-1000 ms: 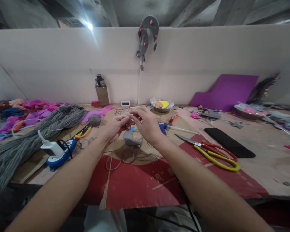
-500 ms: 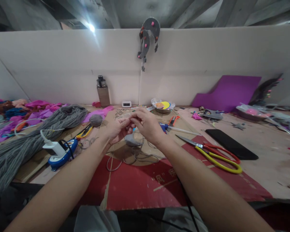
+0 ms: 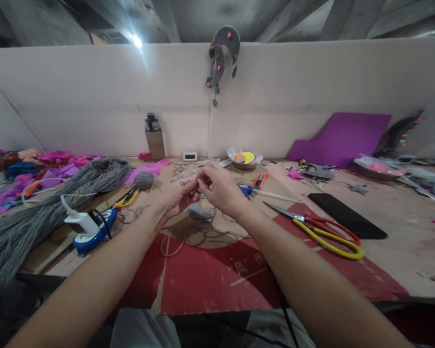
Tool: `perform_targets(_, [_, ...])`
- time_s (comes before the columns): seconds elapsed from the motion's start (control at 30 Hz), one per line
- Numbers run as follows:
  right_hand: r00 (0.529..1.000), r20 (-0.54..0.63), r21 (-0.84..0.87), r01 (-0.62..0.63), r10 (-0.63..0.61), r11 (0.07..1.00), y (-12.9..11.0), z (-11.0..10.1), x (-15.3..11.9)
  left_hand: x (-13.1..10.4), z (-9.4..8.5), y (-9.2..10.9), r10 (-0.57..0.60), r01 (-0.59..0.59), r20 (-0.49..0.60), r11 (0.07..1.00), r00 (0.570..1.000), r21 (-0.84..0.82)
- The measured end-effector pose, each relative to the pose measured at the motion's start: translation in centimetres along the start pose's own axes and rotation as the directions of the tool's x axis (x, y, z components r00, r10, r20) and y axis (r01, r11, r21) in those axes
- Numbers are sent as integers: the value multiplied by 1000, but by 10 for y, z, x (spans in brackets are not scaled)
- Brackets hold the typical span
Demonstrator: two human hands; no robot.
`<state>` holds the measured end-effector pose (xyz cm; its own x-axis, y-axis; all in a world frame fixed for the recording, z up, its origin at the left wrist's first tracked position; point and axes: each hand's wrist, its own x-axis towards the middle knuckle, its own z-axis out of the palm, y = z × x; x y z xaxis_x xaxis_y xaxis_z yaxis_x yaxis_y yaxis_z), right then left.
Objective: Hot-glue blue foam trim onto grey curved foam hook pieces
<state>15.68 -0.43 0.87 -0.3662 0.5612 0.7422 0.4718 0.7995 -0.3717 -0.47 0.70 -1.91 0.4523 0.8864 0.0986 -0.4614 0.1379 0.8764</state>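
Note:
My left hand (image 3: 179, 194) and my right hand (image 3: 221, 188) meet over the middle of the table, both with fingers pinched together. Whatever lies between the fingertips is too small and hidden to name. Just below the hands a grey curved piece (image 3: 200, 211) rests on the cardboard, partly covered by them. Loose loops of grey yarn (image 3: 203, 237) spread around it toward me. A blue glue gun (image 3: 245, 190) with a white stick lies right behind my right wrist. To the left of my left hand sits a small ball of grey yarn (image 3: 144, 180).
Red-and-yellow-handled scissors (image 3: 315, 229) and a black phone (image 3: 348, 216) lie at right. At left are a blue power strip (image 3: 94, 237), a yellow cutter (image 3: 127, 197) and a long grey yarn hank (image 3: 68, 198). Red cardboard (image 3: 210, 280) covers the front edge.
The two hands stay together in almost the same place, with only slight finger movement. The grey curved piece below shows a little differently; the other things lie as before.

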Motion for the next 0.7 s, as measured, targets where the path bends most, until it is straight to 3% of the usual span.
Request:
perform_targets(0.1, [999,-40,14,-30,30,999,-4,0,0,2,-2,0,12,-12,-34,1000,999,-20])
perform_targets(0.17, [998,-43,110,-50,55,993,-10,-6,0,4,-4,1,35,-39,-77,998,996,-46])
perform_targets(0.3, [989,144,486,-100,33,868,-22,-20,1,5,-5,3,97,-104,-103,993,990,-60])
perform_targets(0.37, [980,196,560,-131,24,818,-23,-22,1,4,-3,5,109,-114,-89,992,990,-57])
perform_targets(0.53, [990,15,439,-134,142,889,-13,-8,1,0,2,9,128,-132,-61,989,990,-70])
perform_targets(0.7, [999,-28,134,-27,31,991,-11,-4,0,-4,5,11,111,-112,-15,994,994,-22])
